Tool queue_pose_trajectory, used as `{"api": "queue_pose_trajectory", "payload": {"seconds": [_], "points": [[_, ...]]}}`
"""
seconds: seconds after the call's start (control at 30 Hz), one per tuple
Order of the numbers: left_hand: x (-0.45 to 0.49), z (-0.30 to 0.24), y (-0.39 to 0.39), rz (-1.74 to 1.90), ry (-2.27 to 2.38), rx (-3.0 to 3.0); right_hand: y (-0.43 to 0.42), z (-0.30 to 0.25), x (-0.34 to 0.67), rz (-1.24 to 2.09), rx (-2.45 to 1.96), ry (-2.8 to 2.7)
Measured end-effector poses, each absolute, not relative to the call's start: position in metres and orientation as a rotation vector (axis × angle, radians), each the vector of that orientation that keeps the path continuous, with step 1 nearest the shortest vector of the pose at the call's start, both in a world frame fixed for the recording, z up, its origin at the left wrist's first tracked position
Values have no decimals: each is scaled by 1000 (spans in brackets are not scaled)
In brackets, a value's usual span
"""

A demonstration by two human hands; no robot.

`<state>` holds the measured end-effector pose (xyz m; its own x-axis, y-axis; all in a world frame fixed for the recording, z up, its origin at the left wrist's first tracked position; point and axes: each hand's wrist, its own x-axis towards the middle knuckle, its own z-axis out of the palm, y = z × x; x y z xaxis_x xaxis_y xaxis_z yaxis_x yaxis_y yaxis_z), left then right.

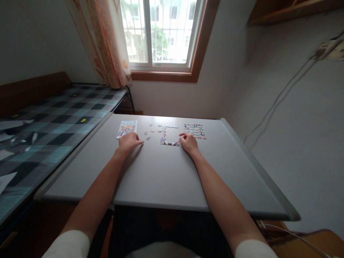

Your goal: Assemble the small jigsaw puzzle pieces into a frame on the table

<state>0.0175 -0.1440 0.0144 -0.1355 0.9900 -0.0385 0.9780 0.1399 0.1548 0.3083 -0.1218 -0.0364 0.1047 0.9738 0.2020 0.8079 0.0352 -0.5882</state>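
Note:
A partly joined jigsaw strip (169, 142) lies on the grey table (161, 179), with a short column of joined pieces rising from its left end. My right hand (189, 142) rests at the strip's right end, fingers curled and pinched at a small piece I cannot make out. My left hand (129, 141) lies on the table with its fingers bent, touching the surface near loose pieces (147, 135). A colourful reference picture card (127, 128) sits just beyond my left hand. A pile of unsorted pieces (195, 130) lies beyond my right hand.
A bed with a checked blue cover (53, 118) runs along the table's left side. The white wall (295, 118) borders the right edge, with cables hanging on it. A window (161, 32) and curtain (107, 43) stand behind the table.

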Motion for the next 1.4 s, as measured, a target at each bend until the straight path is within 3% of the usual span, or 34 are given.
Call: {"api": "queue_pose_trajectory", "payload": {"seconds": [0.57, 0.83, 1.03, 1.4], "points": [[15, 3, -136, 440, 1941, 2041, -122, -36, 306, 365, -1779, -1729], [61, -17, -147, 772, 1358, 2203, -134, -28, 281, 554, -1145, -1963], [78, -26, -156, 757, 1387, 2304, -141, -29, 267, 641, -919, -2072], [80, -29, -156, 902, 1385, 2309, -139, -28, 271, 627, -1011, -2089]]}}
